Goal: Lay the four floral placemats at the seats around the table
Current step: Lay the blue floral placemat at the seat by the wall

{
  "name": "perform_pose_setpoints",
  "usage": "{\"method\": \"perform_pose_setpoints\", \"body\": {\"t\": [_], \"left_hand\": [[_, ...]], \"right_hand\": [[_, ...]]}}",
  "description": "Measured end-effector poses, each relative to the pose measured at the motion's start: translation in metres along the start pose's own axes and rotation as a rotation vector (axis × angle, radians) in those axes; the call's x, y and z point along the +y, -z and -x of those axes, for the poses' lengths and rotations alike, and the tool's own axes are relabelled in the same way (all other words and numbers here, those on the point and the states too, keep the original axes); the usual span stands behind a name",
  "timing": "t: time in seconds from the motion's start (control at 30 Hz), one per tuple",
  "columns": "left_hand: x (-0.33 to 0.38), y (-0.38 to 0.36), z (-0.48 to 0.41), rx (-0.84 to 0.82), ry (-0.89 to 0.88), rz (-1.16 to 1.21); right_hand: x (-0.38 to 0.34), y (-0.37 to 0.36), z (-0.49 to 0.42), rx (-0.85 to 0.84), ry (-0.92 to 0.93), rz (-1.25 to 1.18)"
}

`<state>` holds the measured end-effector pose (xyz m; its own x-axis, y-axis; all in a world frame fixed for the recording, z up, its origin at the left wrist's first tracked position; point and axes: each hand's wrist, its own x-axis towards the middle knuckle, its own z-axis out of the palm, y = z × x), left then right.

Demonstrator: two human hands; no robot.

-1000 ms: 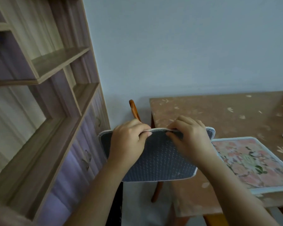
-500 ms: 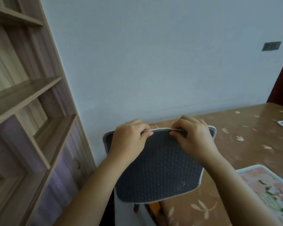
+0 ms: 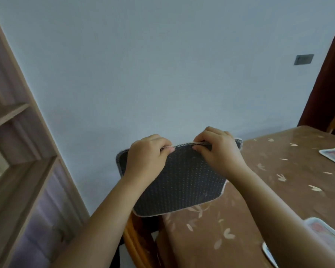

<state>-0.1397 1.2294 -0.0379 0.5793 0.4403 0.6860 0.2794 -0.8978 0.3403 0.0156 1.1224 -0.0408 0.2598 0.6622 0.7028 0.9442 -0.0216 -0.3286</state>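
One placemat point(image 3: 182, 182) pinched by left hand point(image 3: 147, 159), right hand point(image 3: 220, 153), chair point(image 3: 135, 246) beneath

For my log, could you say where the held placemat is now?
Centre of the head view: left hand and right hand pinch the placemat over the left end of the table.

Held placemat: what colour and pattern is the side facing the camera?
The placemat shows dark grey with small dots and a pale stitched edge; head view.
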Motion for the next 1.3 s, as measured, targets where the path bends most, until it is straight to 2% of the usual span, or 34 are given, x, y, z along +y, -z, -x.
{"method": "perform_pose_setpoints", "body": {"t": [0.33,0.5,0.6,0.7,0.83,0.93,1.1,1.3], "left_hand": [[-0.108,-0.080,-0.074,-0.067,0.029,0.041],[-0.125,-0.128,-0.085,-0.080,0.041,0.091],[-0.119,-0.164,-0.070,-0.144,0.060,0.121],[-0.107,-0.207,-0.032,-0.306,0.090,0.124],[-0.082,-0.260,0.031,-0.540,0.204,0.196],[-0.064,-0.290,0.071,-0.643,0.205,0.206],[-0.048,-0.315,0.125,-0.701,0.135,0.155],[-0.032,-0.328,0.156,-0.724,0.097,0.147]], "right_hand": [[0.071,-0.100,-0.073,-0.046,-0.100,0.071],[0.111,-0.128,-0.079,-0.019,-0.164,0.068],[0.139,-0.134,-0.050,-0.030,-0.219,0.072],[0.169,-0.139,0.004,-0.133,-0.301,0.067],[0.197,-0.137,0.086,-0.272,-0.488,-0.015],[0.208,-0.136,0.140,-0.309,-0.624,-0.065],[0.219,-0.141,0.200,-0.398,-0.713,-0.062],[0.226,-0.144,0.235,-0.446,-0.713,0.021]]}}
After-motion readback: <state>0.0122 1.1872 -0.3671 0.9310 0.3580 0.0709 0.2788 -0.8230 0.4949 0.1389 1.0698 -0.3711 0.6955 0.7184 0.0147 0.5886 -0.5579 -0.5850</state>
